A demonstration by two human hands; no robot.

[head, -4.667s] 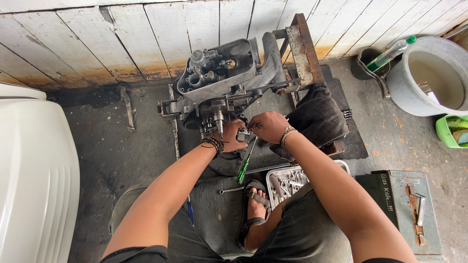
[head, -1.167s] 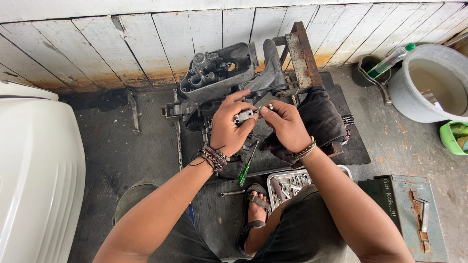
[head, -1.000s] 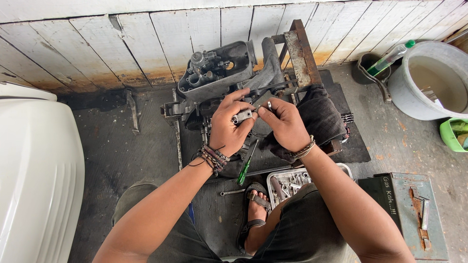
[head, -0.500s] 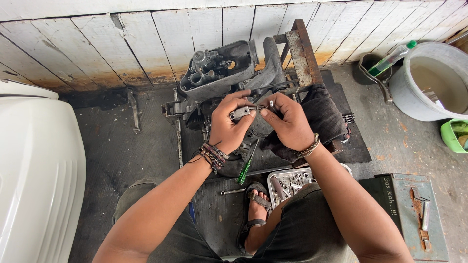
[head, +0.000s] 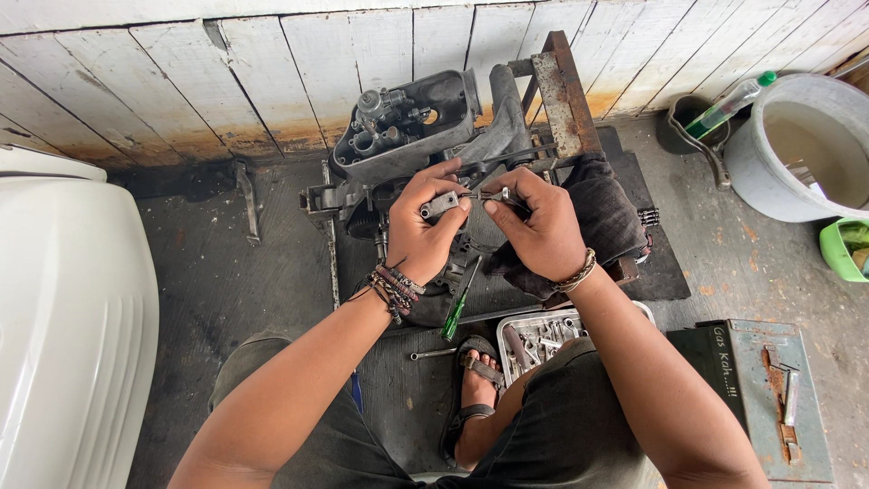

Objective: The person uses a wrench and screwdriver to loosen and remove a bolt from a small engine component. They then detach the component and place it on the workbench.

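A grey, greasy engine block [head: 407, 136] stands on a dark mat against the white plank wall. My left hand [head: 425, 231] grips a small grey metal part [head: 441, 205] in front of the engine. My right hand [head: 534, 226] pinches a thin metal piece [head: 493, 193] right next to that part; whether the two pieces touch I cannot tell. A dark rag [head: 602, 213] lies under my right hand. A green-handled screwdriver [head: 457, 303] lies below my left wrist.
A metal tray of small parts [head: 539, 335] sits by my sandalled foot [head: 475, 398]. A white curved body panel [head: 63, 326] fills the left. At right are a grey bucket [head: 797, 149], a green bowl [head: 846, 249] and a metal toolbox [head: 769, 389]. A rusty beam [head: 561, 91] leans by the engine.
Both hands rose from lower on the engine to in front of it, now holding the small part. Over the last second they have barely shifted.
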